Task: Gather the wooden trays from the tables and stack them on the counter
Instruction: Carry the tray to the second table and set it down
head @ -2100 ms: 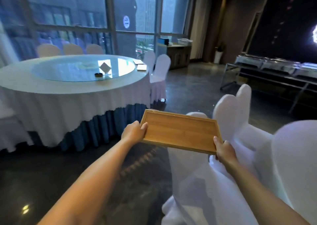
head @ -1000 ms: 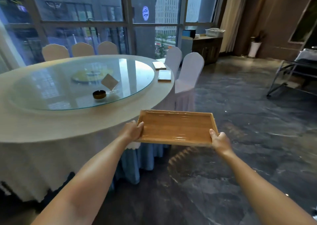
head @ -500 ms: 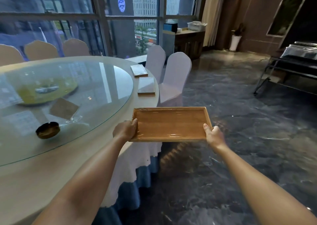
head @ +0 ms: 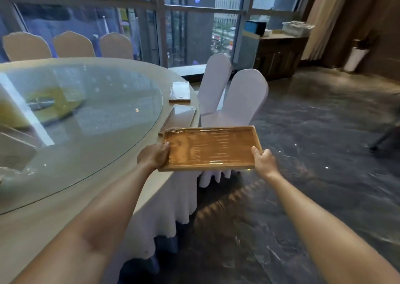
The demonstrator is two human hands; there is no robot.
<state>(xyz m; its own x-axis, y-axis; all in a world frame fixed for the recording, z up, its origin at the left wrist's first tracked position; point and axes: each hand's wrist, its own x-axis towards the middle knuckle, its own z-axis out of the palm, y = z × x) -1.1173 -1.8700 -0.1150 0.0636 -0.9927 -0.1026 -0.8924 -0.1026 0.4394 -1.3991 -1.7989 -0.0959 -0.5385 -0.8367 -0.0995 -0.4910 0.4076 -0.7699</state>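
I hold a wooden tray [head: 208,148], wrapped in clear film, level in front of me. My left hand [head: 154,155] grips its left short edge and my right hand [head: 263,159] grips its right short edge. The tray hangs over the rim of the round table [head: 112,188]. Two more film-wrapped wooden trays lie on the table's right rim: a near tray [head: 182,116] just beyond the one I hold, and a far tray [head: 179,91] behind it.
A glass turntable [head: 82,114] covers most of the table. Two white-covered chairs [head: 240,101] stand at the table's right side, several beige chairs [head: 73,45] at its far side. A wooden sideboard [head: 279,54] stands by the window. Dark marble floor [head: 313,164] spreads to the right.
I have moved closer to the round table's right rim with the tray held in both hands. The two trays on the table now lie just beyond the held one.
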